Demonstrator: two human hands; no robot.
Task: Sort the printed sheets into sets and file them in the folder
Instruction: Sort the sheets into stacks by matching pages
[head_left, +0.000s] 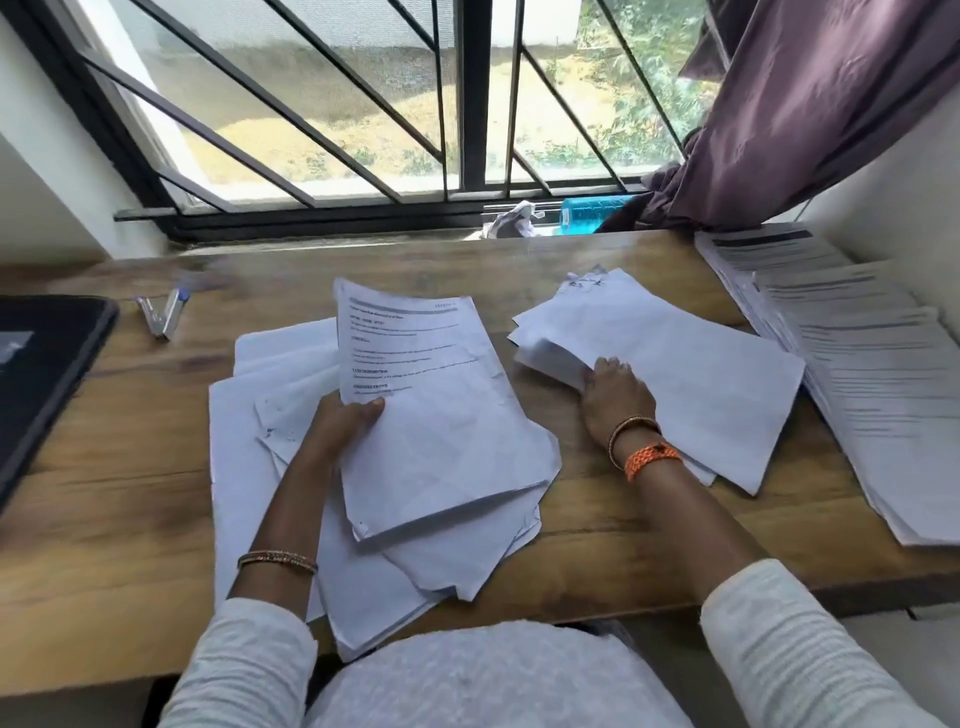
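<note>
Three spreads of paper lie on the table (130, 457), and the sorting is in mid-course. Taking the stapler (161, 312) as landmark: the loose heap of blank-side-up sheets (249, 467) lies just right of and nearer than it. Above that heap the left hand (343, 426) holds up a small sheaf with a printed sheet (426, 374) on top, thumb curled over its edge. Farther right of the stapler sits a second pile (701, 374), where the right hand (615, 395) rests, fingers seemingly slipped under a lifted edge; blur makes it hard to say whether it grips or merely presses. Farthest right of the stapler, rows of printed sets (857, 364) are fanned along the table's edge. A dark flat object (47, 374) left of the stapler may be the folder. The step in hand looks like reading and matching a sheet to its set. Next, the held sheaf wants placing squarely on the matching pile, edges aligned, without dragging loose sheets beneath.
</note>
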